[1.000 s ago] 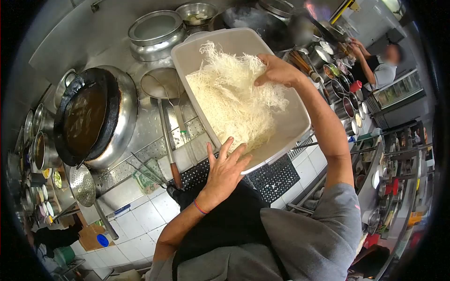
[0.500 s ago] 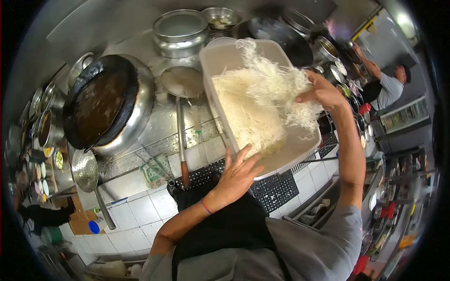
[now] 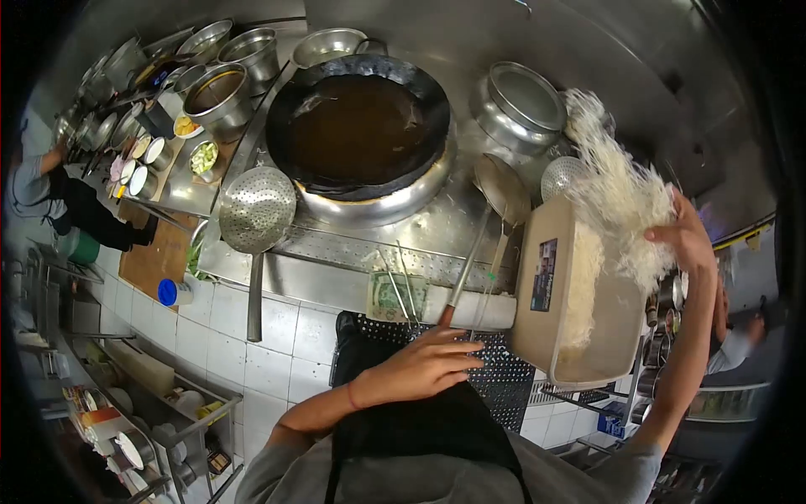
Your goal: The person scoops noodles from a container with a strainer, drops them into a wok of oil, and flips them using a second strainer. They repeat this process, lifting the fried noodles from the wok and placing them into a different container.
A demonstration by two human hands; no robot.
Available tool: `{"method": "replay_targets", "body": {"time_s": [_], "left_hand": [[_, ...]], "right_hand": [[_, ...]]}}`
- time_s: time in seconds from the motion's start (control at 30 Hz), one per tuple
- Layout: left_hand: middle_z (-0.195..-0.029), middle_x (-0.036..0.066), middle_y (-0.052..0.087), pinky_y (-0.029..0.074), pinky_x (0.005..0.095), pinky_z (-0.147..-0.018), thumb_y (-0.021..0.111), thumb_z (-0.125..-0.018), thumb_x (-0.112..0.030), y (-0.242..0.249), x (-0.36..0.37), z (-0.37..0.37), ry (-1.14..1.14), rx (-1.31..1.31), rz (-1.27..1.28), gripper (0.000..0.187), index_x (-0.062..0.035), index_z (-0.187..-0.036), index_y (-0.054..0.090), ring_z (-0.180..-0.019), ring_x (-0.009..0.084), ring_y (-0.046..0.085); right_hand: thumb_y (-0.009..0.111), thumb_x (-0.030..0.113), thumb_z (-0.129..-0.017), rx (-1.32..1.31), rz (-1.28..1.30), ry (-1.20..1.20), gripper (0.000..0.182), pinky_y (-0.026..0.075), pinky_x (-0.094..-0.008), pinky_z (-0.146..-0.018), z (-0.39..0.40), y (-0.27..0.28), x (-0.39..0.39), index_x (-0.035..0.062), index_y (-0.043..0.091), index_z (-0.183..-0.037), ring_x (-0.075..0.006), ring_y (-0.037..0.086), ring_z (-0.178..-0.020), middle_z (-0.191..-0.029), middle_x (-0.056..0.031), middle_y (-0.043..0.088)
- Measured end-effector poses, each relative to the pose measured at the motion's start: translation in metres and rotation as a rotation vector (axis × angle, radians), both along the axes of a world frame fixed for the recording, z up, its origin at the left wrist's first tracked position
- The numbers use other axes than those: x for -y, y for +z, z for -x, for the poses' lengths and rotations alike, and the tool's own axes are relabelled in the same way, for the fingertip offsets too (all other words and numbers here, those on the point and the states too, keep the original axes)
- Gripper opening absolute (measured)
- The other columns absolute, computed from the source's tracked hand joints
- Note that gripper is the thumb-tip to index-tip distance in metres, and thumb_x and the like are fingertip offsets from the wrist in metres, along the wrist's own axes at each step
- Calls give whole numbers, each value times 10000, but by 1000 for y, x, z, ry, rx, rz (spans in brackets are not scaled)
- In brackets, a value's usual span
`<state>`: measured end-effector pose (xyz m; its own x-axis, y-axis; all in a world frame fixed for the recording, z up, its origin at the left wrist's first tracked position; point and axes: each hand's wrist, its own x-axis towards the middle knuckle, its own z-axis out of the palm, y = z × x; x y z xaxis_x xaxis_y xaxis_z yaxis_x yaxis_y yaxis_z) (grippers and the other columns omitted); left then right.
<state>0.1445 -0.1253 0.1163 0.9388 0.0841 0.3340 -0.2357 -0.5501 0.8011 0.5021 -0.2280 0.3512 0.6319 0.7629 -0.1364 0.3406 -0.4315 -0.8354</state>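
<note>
My right hand (image 3: 690,239) grips a tangled bunch of dry rice noodles (image 3: 625,197) above the right side of a plastic tub (image 3: 531,336). More pale noodles (image 3: 582,286) lie inside that tub. My left hand (image 3: 424,361) is off the tub, palm down with fingers stretched out and holding nothing. Its fingertips are by the brown handle end of a long-handled ladle (image 3: 504,189), whose bowl rests on the steel counter. Ahead stands a large black wok (image 3: 434,118) containing dark brown liquid.
A perforated skimmer (image 3: 258,210) lies left of the wok, its handle sticking out past the counter edge. Tongs (image 3: 403,281) lie over a green printed packet. A lidded steel pot (image 3: 520,105) stands behind the ladle. At far left, a person (image 3: 50,185) is near the counter.
My view has swung left, so the wok is now central and the tub sits to the right. My left hand has come away from the tub; my right hand still holds noodles, now raised.
</note>
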Motion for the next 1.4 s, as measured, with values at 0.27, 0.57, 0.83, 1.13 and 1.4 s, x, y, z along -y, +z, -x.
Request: {"method": "replay_targets", "body": {"time_s": [0.27,0.57,0.83,1.13,1.4], "left_hand": [[-1129,89,640,450,385,-945,655,-840,-141,2,-68,118,398,-115,178,236,-91,-1071,666,-1100,298,563],[-1062,144,662,464,366,-902,647,-802,-14,5,-105,192,727,-199,369,215,-21,-1016,671,-1046,312,604],[-1046,179,661,470,339,-832,616,-849,-57,-7,-121,222,839,-277,449,216,23,-1049,644,-989,287,629],[-861,126,656,464,287,-674,605,-845,-82,43,-129,163,662,-62,233,228,28,-1044,633,-727,182,597],[-634,121,630,535,428,-646,598,-849,-255,169,-96,157,77,369,491,245,-16,-802,619,-640,256,661]], "right_hand": [[736,6,-641,-66,177,469,814,347,-342,-1040,55,-16,-229,-69,352,-1354,-272,480,-1192,-1297,-200,483],[721,30,-667,462,166,405,736,503,-309,-692,64,-179,-434,60,448,-1349,-223,591,-1024,-1199,-186,574],[660,165,-790,550,-82,187,381,497,-349,-796,56,-204,-230,38,615,-1146,-244,652,-929,-1046,-174,664],[585,91,-774,637,425,-268,555,436,-496,-888,143,-395,-30,-21,411,-1289,-435,523,-1055,-1126,-247,566],[525,16,-765,564,211,-299,488,442,-489,-866,135,-356,-28,-56,473,-1246,-411,559,-978,-1037,-264,573]]}}
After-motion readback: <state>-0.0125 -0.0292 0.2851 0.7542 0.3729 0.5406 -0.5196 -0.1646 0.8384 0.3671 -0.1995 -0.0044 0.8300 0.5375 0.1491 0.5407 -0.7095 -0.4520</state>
